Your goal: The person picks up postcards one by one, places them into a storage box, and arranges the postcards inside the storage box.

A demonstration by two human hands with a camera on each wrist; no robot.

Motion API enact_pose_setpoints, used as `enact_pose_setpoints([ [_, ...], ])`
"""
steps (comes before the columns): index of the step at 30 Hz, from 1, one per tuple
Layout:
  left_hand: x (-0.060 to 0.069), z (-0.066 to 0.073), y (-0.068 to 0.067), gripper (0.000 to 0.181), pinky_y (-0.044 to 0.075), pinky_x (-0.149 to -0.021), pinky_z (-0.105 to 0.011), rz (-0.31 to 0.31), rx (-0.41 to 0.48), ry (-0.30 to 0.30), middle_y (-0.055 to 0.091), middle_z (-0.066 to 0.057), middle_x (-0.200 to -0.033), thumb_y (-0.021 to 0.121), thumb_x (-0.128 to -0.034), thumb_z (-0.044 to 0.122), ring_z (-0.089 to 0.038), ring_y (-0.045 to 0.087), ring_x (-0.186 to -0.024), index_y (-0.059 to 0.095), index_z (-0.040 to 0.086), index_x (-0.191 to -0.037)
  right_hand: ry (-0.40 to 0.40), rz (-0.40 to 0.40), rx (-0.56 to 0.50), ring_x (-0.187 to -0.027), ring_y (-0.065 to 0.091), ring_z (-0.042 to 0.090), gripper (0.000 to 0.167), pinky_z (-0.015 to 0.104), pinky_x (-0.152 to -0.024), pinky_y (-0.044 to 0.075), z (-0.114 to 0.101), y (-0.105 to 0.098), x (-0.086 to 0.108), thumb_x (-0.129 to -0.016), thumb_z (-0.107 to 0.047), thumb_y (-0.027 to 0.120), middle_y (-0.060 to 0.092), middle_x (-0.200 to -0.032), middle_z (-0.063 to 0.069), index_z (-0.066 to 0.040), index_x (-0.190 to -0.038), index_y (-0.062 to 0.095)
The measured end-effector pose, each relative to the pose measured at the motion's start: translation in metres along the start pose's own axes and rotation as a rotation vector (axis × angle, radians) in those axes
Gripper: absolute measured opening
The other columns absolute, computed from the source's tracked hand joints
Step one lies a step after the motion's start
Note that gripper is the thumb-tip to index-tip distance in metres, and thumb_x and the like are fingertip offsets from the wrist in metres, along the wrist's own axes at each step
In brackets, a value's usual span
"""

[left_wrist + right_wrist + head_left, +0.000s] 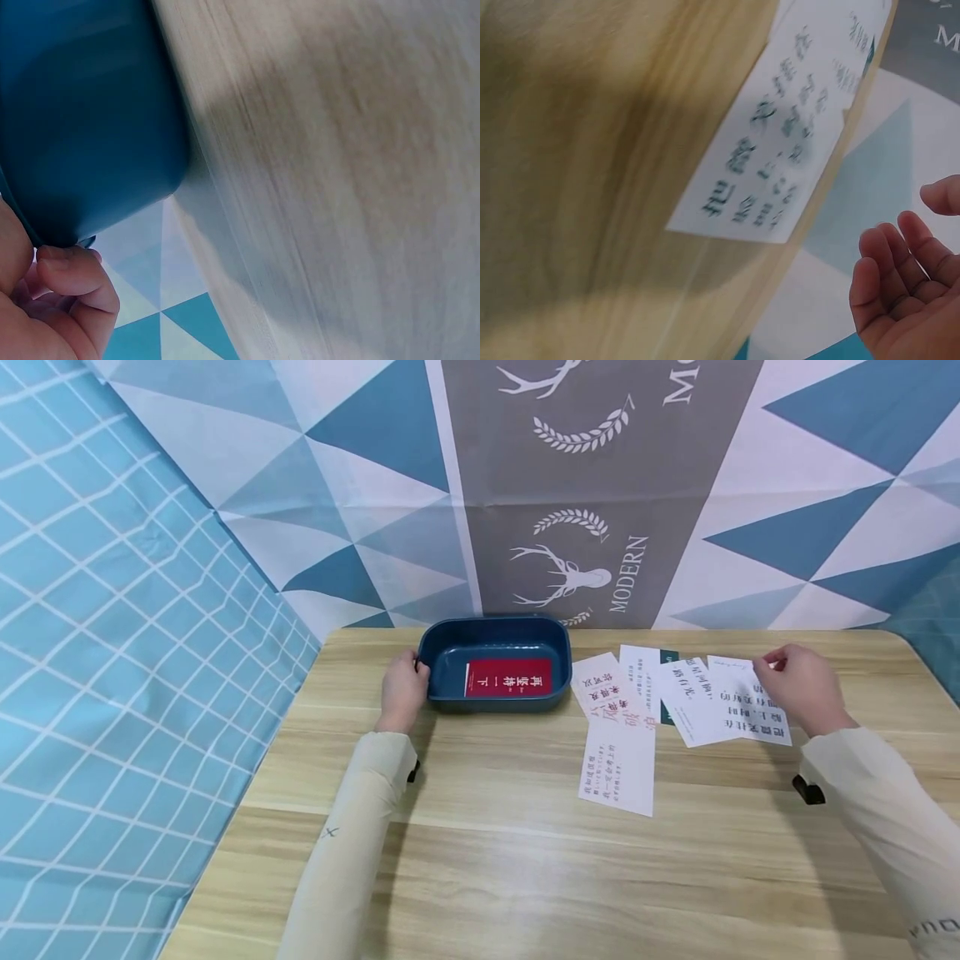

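A dark blue tray [501,703] holds a red card [507,678] with white writing. My left hand [403,689] grips the tray's left end; in the left wrist view, curled fingers [75,277] are at the rim of the blue tray [90,112]. On the right, my right hand [806,689] is over the right edge of a white card with dark writing [750,706]. The right wrist view shows that hand [915,292] with thumb and fingers apart and nothing between them, beside the white card [757,165].
Several more cards overlap between the tray and my right hand, among them a white card [617,768] nearest the front and a green-edged one [667,693]. The wooden table [525,868] meets a patterned backdrop [405,552] behind; a blue gridded cloth [97,693] hangs at the left.
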State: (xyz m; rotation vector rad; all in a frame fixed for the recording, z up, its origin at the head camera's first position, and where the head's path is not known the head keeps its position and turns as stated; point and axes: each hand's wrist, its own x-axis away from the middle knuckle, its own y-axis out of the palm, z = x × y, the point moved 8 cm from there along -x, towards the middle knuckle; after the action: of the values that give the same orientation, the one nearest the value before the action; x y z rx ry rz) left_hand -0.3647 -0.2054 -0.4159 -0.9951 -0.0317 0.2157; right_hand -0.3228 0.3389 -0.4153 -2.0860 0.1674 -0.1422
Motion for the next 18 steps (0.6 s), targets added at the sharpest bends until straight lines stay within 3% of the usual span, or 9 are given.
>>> enact_pose_setpoints([
  [9, 0.001, 0.0, -0.001, 0.028, 0.046, -0.088, -0.043, 0.007, 0.001, 0.015, 0.058, -0.02, -0.109, 0.043, -0.0944, 0.015, -0.032, 0.054, -0.095, 0.054, -0.001, -0.115, 0.048, -0.038, -0.003, -0.078, 0.05, 0.034, 0.046, 0.028, -0.052, 0.04, 0.024, 0.003, 0.006, -0.094, -0.03, 0.043, 0.055, -0.098, 0.031, 0.013, -0.109, 0.051],
  [18, 0.0, 0.001, 0.0, 0.03, 0.046, -0.09, -0.043, -0.007, 0.007, 0.008, 0.058, -0.021, -0.111, 0.042, -0.0951, 0.015, -0.032, 0.053, -0.097, 0.053, -0.002, -0.117, 0.136, -0.108, 0.021, -0.082, 0.05, 0.035, 0.048, 0.032, -0.058, 0.039, 0.048, 0.012, 0.008, -0.094, -0.032, 0.043, 0.055, -0.098, 0.03, 0.013, -0.109, 0.051],
])
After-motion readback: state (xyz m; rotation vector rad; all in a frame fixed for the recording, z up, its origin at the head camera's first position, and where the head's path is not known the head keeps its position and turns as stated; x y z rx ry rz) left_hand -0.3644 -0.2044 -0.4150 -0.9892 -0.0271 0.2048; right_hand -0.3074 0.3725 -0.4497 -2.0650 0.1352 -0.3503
